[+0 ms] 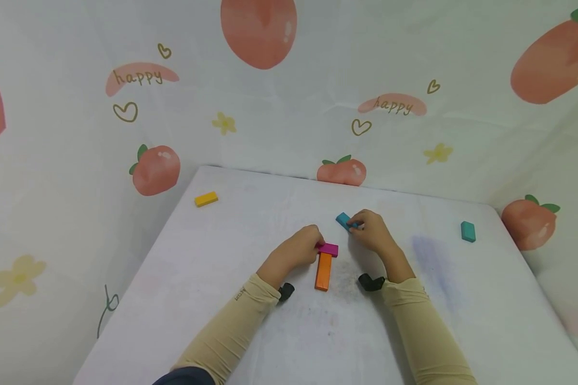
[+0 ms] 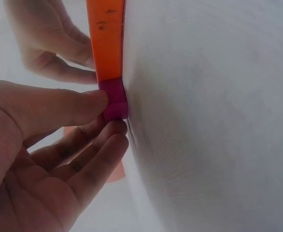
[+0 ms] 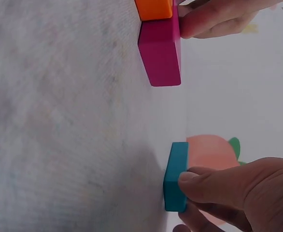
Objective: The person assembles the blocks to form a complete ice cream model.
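Pinching, left side: the left hand (image 1: 296, 248) grips the left end of the magenta block (image 1: 329, 249).
Pinching, right side: the right hand (image 1: 373, 232) clasps the near end of the blue block (image 1: 343, 219); whether that block touches the table (image 1: 173, 299) cannot be told.
Hands: apart from each other, each with its fingers closed about its own block.
Magenta block: lying crosswise against the far end of the orange block (image 1: 323, 272), the two touching like a T.
Orange block: flat on the table between the forearms, its long side pointing toward the person; dark marks (image 2: 106, 20) show on it in the left wrist view.
Blue block: beyond the magenta block and to its right, with a gap between them.
Yellow block (image 1: 206, 199): near the table's far left corner, well apart from the hands.
Teal block (image 1: 468, 231): toward the far right corner, also well apart.
Tabletop: white, with a bluish smudge (image 1: 433, 267) right of the right hand.
Sleeves (image 1: 231, 321): tan, reaching both wrists.
Backdrop: pale cloth (image 1: 289, 123) printed with peaches, hearts, flowers and "happy".
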Motion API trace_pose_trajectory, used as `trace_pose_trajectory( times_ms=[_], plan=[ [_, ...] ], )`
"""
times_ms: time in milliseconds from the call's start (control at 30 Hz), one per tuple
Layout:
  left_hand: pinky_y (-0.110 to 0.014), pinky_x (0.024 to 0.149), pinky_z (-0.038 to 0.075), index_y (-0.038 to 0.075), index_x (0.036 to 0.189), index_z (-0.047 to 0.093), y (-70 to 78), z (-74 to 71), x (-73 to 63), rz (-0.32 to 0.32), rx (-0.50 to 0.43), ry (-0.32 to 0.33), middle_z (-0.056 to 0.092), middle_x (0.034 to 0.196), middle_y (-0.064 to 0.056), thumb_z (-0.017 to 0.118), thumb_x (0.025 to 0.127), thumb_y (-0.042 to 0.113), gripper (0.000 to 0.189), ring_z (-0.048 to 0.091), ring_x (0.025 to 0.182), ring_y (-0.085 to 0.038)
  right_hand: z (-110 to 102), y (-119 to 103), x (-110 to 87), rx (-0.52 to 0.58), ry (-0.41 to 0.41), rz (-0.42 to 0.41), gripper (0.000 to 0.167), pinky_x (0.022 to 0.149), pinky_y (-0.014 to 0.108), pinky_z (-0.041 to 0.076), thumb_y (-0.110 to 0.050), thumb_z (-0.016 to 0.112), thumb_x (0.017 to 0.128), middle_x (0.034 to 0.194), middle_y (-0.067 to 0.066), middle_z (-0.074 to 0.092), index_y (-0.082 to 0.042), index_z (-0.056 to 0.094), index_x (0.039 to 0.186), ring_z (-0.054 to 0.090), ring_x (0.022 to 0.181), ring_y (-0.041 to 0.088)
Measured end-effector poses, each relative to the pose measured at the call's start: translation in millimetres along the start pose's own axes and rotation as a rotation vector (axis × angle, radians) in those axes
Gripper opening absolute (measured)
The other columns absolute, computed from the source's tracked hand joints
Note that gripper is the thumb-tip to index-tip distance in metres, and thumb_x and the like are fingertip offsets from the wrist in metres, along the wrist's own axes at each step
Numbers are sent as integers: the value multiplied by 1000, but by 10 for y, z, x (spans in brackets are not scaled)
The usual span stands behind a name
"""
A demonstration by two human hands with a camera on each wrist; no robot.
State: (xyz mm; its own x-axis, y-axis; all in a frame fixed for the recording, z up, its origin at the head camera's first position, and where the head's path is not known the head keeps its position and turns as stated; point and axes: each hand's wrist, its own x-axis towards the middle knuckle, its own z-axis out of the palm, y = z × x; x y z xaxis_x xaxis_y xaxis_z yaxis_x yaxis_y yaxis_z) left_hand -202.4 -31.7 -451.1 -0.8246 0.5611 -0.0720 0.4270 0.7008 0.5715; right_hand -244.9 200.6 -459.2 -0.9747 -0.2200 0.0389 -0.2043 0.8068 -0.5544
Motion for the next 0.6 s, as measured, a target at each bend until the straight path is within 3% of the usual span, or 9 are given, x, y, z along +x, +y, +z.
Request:
trace_pose_trajectory(
  times_ms=[233, 600],
  plan=[
    [-33, 99, 59, -7, 117, 78, -22, 10, 16, 32, 14, 12, 71, 112, -16, 64, 98, -7, 24, 67, 104, -25, 18, -13, -17, 31, -29, -20, 17, 100, 56, 59, -1, 68, 98, 120, 22, 70, 4, 80, 110, 67, 111, 39],
    [-32, 99, 58, -6, 119, 77, -55, 29, 35, 24, 16, 11, 70, 113, -15, 64, 98, -5, 25, 67, 105, -23, 50, -31, -16, 56, -48, -53, 15, 99, 55, 60, 1, 69, 97, 118, 21, 71, 3, 80, 107, 67, 111, 38]
  ],
)
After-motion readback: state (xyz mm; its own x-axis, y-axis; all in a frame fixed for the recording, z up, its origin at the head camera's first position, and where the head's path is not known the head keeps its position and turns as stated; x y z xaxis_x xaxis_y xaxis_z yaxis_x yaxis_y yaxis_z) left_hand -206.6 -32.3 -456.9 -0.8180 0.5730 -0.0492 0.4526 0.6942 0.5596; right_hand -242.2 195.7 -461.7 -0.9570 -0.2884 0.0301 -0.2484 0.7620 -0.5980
